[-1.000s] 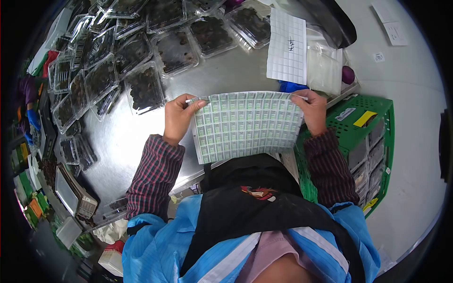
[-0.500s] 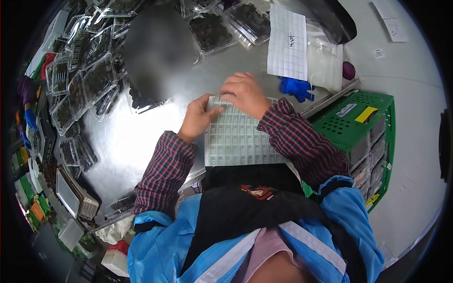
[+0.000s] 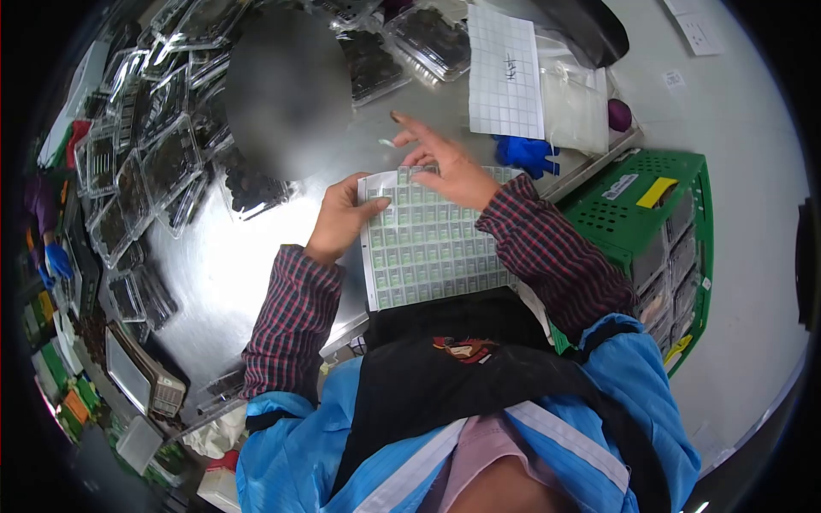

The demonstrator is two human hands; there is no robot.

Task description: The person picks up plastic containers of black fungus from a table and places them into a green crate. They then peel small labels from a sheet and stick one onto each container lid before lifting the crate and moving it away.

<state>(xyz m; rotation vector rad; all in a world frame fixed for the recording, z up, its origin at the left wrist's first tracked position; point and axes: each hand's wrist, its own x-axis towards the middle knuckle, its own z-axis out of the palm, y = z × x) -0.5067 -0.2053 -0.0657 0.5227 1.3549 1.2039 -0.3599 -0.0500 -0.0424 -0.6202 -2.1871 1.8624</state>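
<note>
A sheet of small greenish-white labels lies in front of my body at the table's near edge. My left hand grips its upper left corner, with the thumb on top and the fingers underneath. Over the sheet's top edge is my right hand, its index finger stretched out and the fingers apart, the thumb low over the top labels. A small whitish scrap shows close by the right fingertips. The dark tip of that index finger points toward the table.
Clear plastic boxes with dark contents are piled at the left and back of the metal table. A handwritten grid sheet, clear bags and blue gloves lie at the back right. A green crate stands right; a scale stands left.
My right hand has opened from a pinch at the sheet's top edge, its index finger now extended. The sheet has tilted and shifted slightly left with my left hand. The whitish scrap has come into view.
</note>
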